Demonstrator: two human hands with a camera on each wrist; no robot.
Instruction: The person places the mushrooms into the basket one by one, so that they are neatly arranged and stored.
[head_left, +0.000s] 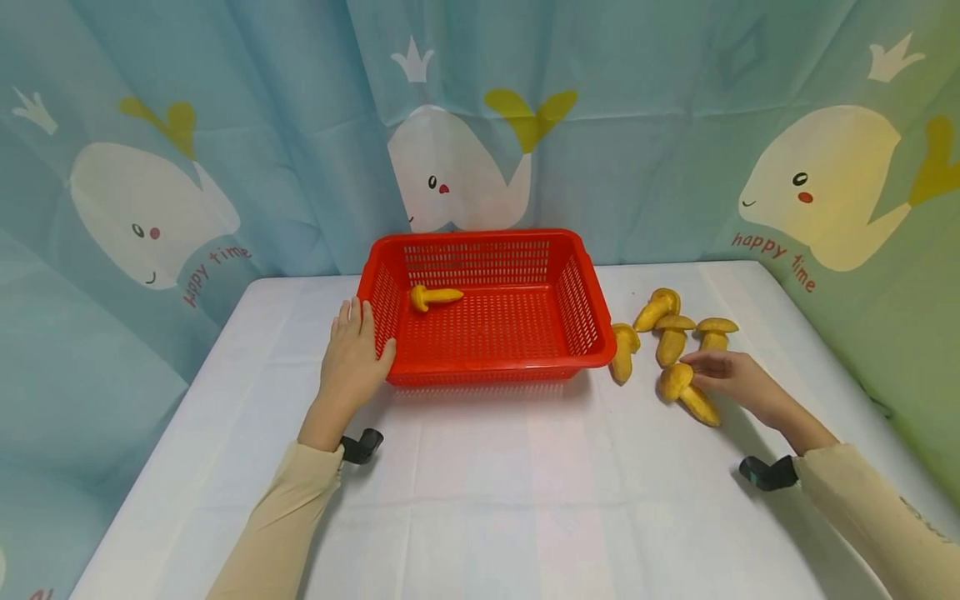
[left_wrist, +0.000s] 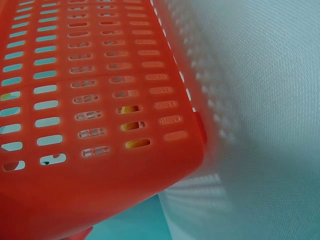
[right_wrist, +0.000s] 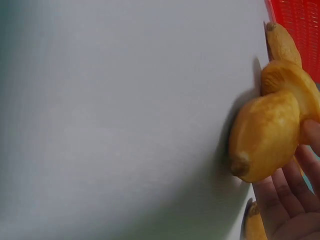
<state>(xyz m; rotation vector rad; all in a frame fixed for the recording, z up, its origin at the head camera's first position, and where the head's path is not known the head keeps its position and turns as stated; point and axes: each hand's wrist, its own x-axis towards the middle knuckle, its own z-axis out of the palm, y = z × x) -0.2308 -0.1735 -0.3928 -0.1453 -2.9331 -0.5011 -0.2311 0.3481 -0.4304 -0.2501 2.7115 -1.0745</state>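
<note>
My left hand (head_left: pixel 352 354) rests on the left rim of a red plastic basket (head_left: pixel 483 364), fingers straight and thumb at the near corner. The basket's slotted side wall (left_wrist: pixel 100 185) fills much of the left wrist view, where that hand is out of sight. Inside the basket, toward its left, lies one yellow mushroom (head_left: pixel 438 296). To the right of the basket, my right hand (head_left: pixel 738 383) pinches another yellow mushroom (head_left: pixel 697 404), its thumb against the cap side. In the right wrist view this mushroom's thick stem (right_wrist: pixel 267 135) points toward the camera.
Several more yellow mushrooms, including one by the basket's right corner (head_left: pixel 623 354) and one farther back (head_left: pixel 657 308), lie on the white-covered table (head_left: pixel 480 492). A blue curtain (head_left: pixel 645 183) with whale prints hangs behind the table. Each wrist wears a black device.
</note>
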